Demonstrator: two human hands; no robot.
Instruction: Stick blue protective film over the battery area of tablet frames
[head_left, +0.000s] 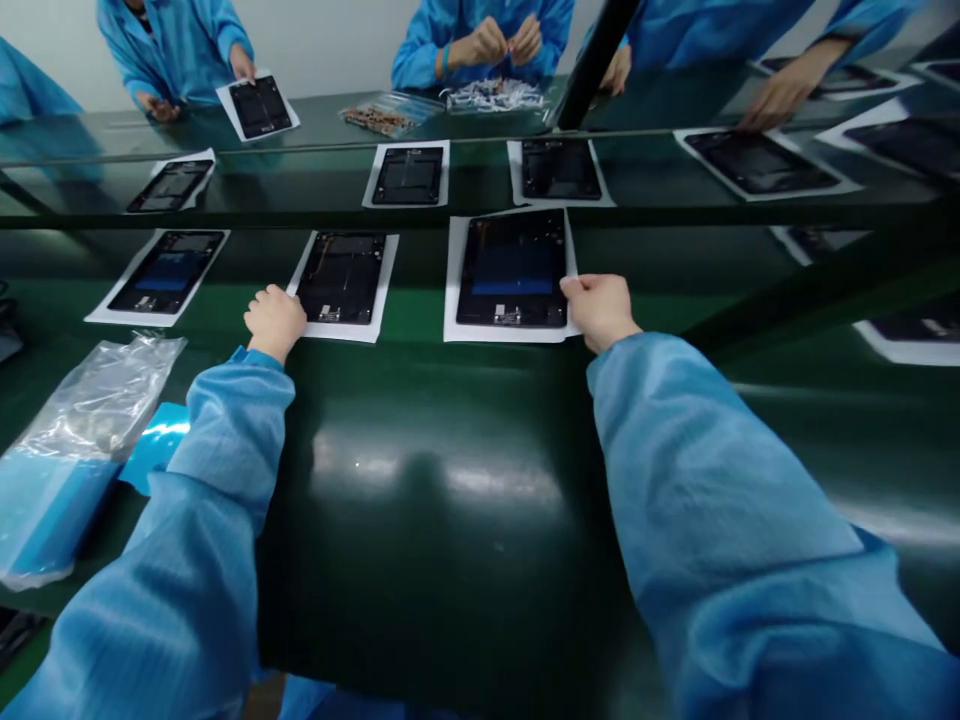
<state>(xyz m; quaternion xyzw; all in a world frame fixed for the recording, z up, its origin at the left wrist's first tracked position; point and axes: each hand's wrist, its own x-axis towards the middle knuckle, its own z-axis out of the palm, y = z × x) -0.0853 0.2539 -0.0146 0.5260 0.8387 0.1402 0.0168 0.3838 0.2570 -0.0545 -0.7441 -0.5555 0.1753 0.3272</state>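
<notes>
My right hand [601,308] pinches the right edge of a black tablet panel [514,265] with a blue area across its middle. This panel rests on a white paper sheet [454,300], and its far edge looks slightly raised. To the left, my left hand [275,318] is closed at the lower left edge of another black tablet panel [343,278], also on white paper. The fingertips there are partly hidden, so whether they grip panel, paper or both is unclear. Small connectors and pale parts show along the panels' lower edges.
A third tablet panel [169,270] lies farther left. Below it are a clear plastic bag [105,400] with blue sheets and a loose blue film [156,445]. More panels [409,175] line the far strip. Co-workers in blue sit opposite; a dark post [600,65] slants between.
</notes>
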